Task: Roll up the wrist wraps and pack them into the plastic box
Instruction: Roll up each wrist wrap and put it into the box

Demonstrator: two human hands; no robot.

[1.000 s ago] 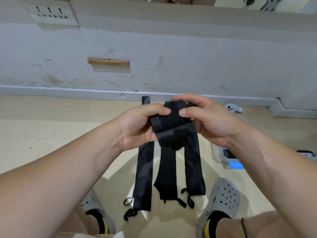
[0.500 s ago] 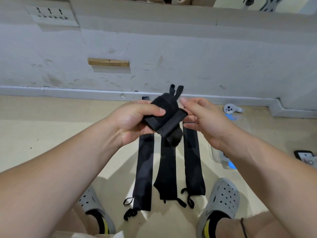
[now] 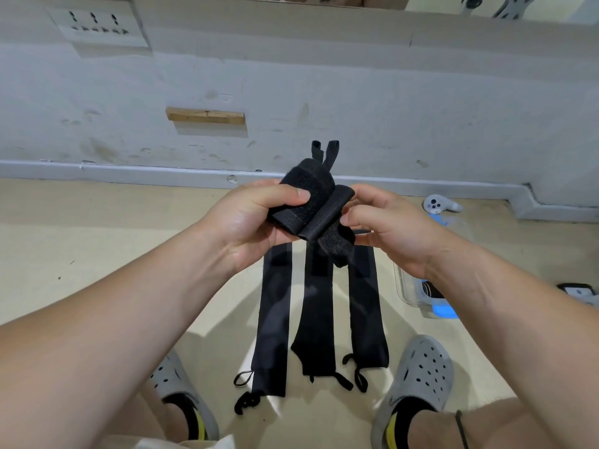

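Note:
A black wrist wrap [image 3: 312,202], mostly rolled, is held in the air between both hands, its thumb loop sticking up behind. My left hand [image 3: 259,222] grips the roll with the thumb on top. My right hand [image 3: 385,228] pinches the loose velcro tail at the roll's right side. Three more black wraps [image 3: 316,312] lie flat and parallel on the floor below. The clear plastic box [image 3: 413,293] with a blue part sits on the floor to the right, partly hidden by my right forearm.
A grey wall with a skirting ledge [image 3: 129,171] runs close ahead. A white controller [image 3: 436,204] lies by the wall at the right, a dark device [image 3: 578,291] at the far right. My feet in grey clogs [image 3: 421,374] flank the flat wraps.
The roll has been tilted and lifted a little, so its thumb loop now shows above. My right hand has shifted from covering the roll to pinching its loose tail.

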